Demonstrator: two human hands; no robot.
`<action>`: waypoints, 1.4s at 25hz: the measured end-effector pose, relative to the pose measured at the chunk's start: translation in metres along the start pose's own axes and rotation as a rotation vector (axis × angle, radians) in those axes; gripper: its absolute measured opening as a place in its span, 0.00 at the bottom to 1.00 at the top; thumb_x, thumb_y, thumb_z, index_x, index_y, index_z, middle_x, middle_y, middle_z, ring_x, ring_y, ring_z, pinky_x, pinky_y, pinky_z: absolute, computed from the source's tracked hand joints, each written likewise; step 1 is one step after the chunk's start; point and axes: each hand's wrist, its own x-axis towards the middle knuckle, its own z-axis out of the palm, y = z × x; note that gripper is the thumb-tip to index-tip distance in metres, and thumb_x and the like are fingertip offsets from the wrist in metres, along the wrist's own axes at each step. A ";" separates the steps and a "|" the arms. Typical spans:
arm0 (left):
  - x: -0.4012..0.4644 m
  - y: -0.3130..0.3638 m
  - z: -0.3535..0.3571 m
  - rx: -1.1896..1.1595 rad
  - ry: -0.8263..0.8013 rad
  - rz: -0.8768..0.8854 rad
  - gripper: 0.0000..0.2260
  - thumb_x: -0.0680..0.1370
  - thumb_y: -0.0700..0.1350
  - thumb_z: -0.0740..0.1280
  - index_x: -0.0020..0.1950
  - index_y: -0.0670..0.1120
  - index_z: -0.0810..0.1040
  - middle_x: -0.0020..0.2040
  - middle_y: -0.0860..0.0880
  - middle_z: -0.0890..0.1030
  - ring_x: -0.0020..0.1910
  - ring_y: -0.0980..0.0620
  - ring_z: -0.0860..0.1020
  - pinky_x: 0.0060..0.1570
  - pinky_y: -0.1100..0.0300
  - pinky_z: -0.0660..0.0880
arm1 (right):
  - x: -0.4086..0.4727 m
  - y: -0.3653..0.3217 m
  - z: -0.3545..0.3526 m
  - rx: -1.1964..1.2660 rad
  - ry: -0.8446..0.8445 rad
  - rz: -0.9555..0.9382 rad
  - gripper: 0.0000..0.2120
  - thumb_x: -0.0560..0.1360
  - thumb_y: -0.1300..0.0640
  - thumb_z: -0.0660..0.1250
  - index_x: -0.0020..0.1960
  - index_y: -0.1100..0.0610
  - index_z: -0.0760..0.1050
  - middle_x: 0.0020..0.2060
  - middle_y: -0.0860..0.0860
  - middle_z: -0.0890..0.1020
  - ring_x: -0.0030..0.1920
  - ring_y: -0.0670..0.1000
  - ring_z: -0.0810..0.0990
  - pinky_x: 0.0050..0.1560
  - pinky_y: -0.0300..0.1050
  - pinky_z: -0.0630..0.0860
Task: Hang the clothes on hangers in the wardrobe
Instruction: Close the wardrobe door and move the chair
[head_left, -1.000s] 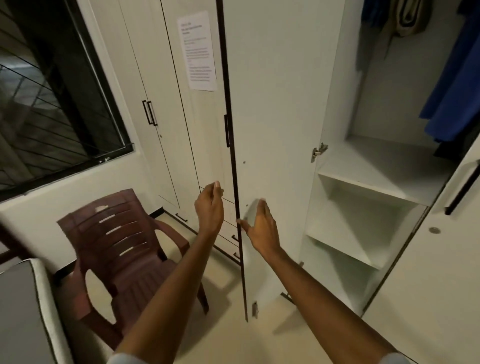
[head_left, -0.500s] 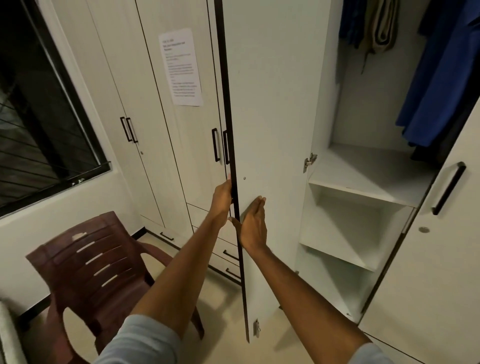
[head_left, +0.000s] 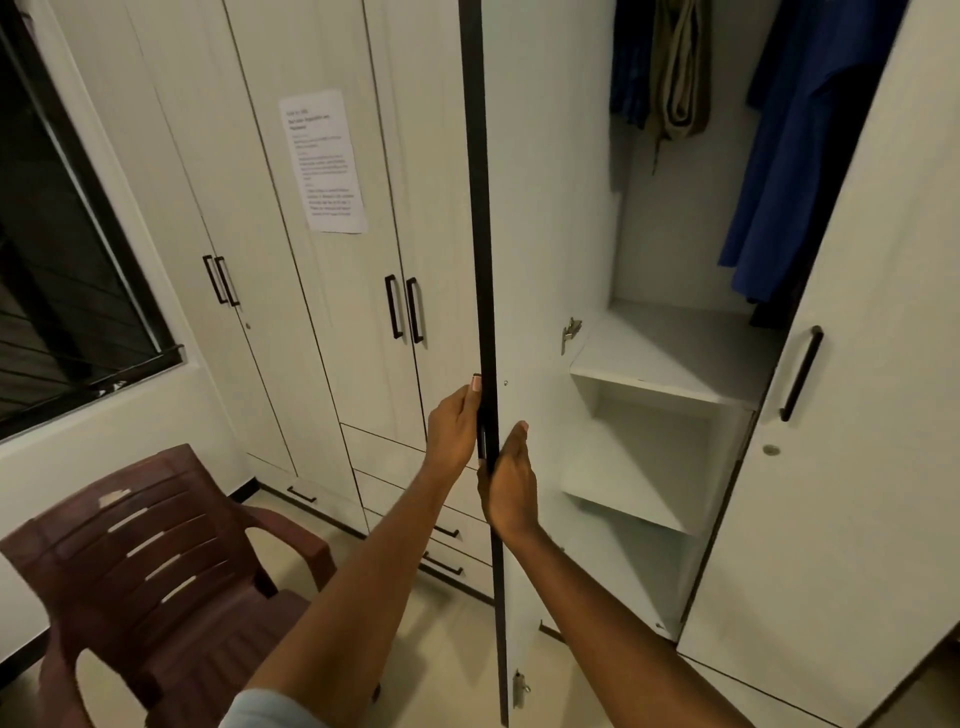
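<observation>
Setting: a bedroom or hostel-type room in a residential building. Evidence: a run of white built-in wardrobe doors (head_left: 322, 322) with black bar handles (head_left: 404, 309) along one wall, drawers (head_left: 415, 483) beneath them. One door (head_left: 540, 260) stands open edge-on to the camera; inside, white shelves (head_left: 660, 358) and hanging clothes, a blue garment (head_left: 789, 156) and an olive one (head_left: 678, 73). A printed notice (head_left: 323, 161) is stuck to a wardrobe door; text too small to read. A brown plastic armchair (head_left: 156, 566) stands on a pale tiled floor (head_left: 441, 649) below a dark-framed window (head_left: 67, 270) with bars.
</observation>
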 end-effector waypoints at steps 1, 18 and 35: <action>-0.008 0.005 0.014 0.030 0.019 0.039 0.26 0.84 0.63 0.55 0.47 0.45 0.81 0.40 0.48 0.83 0.41 0.53 0.82 0.45 0.50 0.82 | -0.004 0.006 -0.013 0.016 0.024 0.003 0.28 0.85 0.57 0.56 0.82 0.56 0.52 0.74 0.60 0.70 0.71 0.62 0.72 0.70 0.60 0.72; -0.026 0.086 0.245 0.360 -0.014 0.246 0.32 0.81 0.68 0.49 0.43 0.47 0.83 0.36 0.49 0.83 0.35 0.51 0.82 0.43 0.48 0.82 | 0.051 0.134 -0.254 0.037 -0.033 0.159 0.20 0.81 0.61 0.69 0.72 0.56 0.72 0.61 0.56 0.82 0.60 0.59 0.82 0.62 0.58 0.81; 0.033 0.107 0.370 0.482 -0.141 0.307 0.20 0.86 0.56 0.56 0.52 0.44 0.81 0.45 0.46 0.85 0.41 0.47 0.83 0.48 0.54 0.82 | 0.137 0.208 -0.316 -0.023 0.355 0.201 0.13 0.75 0.56 0.77 0.57 0.61 0.84 0.50 0.54 0.87 0.48 0.53 0.85 0.54 0.47 0.82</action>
